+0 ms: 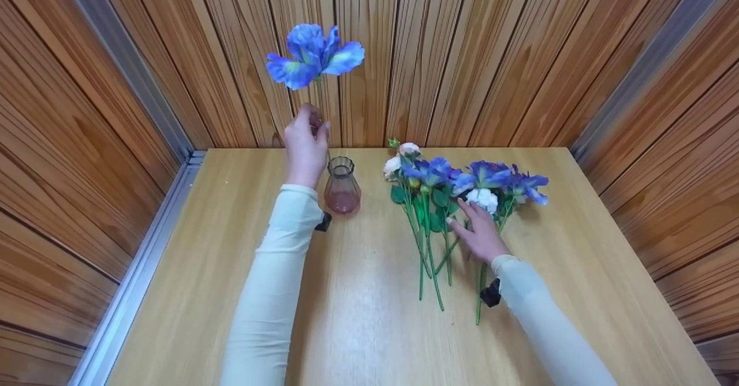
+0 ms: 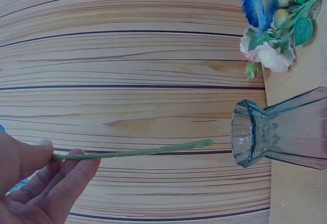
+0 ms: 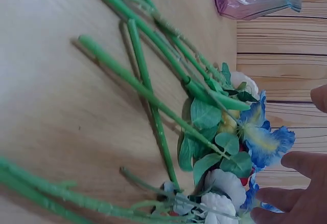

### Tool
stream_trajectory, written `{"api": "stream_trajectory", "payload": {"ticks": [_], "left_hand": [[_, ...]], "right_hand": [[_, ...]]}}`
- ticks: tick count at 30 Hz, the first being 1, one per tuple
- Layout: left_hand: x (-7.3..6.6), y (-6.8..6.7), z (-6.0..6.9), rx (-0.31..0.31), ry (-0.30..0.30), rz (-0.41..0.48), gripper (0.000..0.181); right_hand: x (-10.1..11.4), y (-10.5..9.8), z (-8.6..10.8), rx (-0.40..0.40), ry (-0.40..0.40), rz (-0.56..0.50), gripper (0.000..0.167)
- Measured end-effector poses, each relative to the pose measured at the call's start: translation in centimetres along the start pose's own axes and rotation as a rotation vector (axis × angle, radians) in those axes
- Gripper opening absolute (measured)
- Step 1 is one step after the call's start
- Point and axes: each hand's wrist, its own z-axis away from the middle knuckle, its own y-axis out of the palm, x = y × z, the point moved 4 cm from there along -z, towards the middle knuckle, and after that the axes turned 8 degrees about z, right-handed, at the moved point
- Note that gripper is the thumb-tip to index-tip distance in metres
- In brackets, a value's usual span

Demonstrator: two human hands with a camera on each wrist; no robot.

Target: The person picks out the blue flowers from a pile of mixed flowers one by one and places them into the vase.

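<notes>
My left hand pinches the green stem of a blue iris, held upright above the table. In the left wrist view the stem's lower end points at the mouth of a glass vase, short of it. The vase, clear above and pinkish below, stands on the table beside my left wrist. My right hand, fingers spread, is over the flowers lying at the right, close to a white bloom. In the right wrist view its fingers are beside blue and white blooms; contact cannot be told.
Several blue irises, pale roses and leaves lie on the wooden table, with green stems crossing towards the front edge. Wood-panelled walls rise behind and at both sides; a metal rail runs along the left.
</notes>
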Motion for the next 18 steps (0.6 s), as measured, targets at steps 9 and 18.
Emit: {"api": "stream_trajectory", "payload": {"ticks": [9, 18], "left_hand": [[0.0, 0.6, -1.0, -0.008, -0.005, -0.014, 0.011], [-1.0, 1.0, -2.5, 0.017, -0.034, -0.033, 0.012]], "right_hand": [[-0.3, -0.5, 0.2, 0.039, 0.006, 0.042, 0.069], [-0.6, -1.3, 0.3, 0.051, -0.004, 0.073, 0.073]]}}
